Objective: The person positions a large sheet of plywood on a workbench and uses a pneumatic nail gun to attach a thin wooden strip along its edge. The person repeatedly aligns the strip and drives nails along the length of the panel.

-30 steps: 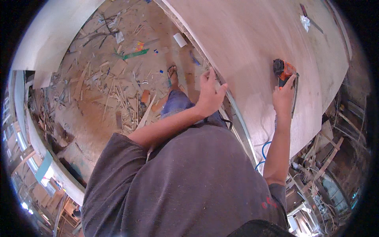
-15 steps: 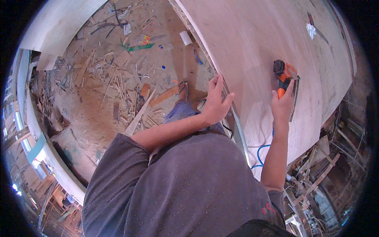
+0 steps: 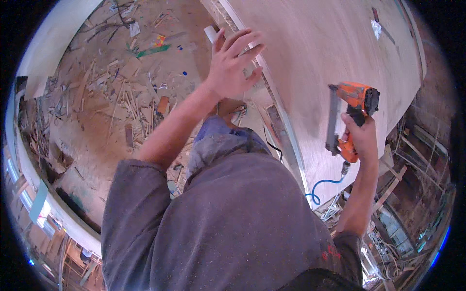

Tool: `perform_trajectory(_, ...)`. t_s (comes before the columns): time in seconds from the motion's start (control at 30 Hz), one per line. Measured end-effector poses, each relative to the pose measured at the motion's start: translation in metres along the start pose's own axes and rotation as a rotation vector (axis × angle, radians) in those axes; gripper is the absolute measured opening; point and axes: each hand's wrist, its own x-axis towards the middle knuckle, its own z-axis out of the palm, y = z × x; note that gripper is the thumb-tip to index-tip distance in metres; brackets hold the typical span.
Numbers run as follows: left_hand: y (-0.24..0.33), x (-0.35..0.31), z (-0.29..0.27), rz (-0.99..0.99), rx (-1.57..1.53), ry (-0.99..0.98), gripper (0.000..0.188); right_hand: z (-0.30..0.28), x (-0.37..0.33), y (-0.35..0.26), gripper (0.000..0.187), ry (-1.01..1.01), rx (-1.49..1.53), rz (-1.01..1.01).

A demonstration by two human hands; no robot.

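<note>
Nail gun (image 3: 358, 95) part-hidden by right fingers (image 3: 353, 124), board (image 3: 310, 63) cropped above

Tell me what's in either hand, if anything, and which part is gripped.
The right hand holds an orange and black nail gun by its handle. The left hand is open and holds nothing.

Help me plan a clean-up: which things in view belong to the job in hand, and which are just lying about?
Likely in the job: orange-and-black nail gun in the right hand; blue air hose joined to it; pale wood panel below.

Apparently just lying about: green strip, wood offcuts, reddish-brown block on the floor; crumpled white scrap on the panel.
</note>
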Motion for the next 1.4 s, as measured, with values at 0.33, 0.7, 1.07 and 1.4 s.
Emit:
perform_trajectory(0.33, -0.039, 0.025, 0.031, 0.373, -0.103, -0.427, 0.045, 0.082, -0.004, -0.056, 0.047, 0.237, -0.312, -0.080)
perform_trajectory(0.7, -0.025, 0.012, 0.045, 0.347, -0.247, -0.303, 0.038, 0.111, 0.082, -0.005, 0.088, 0.520, -0.692, -0.291)
perform_trajectory(1.07, 0.104, -0.071, 0.029, -0.688, -0.492, -0.172, 0.039, 0.030, 0.056, 0.036, 0.059, 0.554, -0.278, -0.329)
perform_trajectory(1.4, 0.194, -0.094, 0.073, -0.888, -0.537, -0.112, 0.064, -0.190, 0.253, 0.251, 0.086, 0.423, -0.699, -0.127)
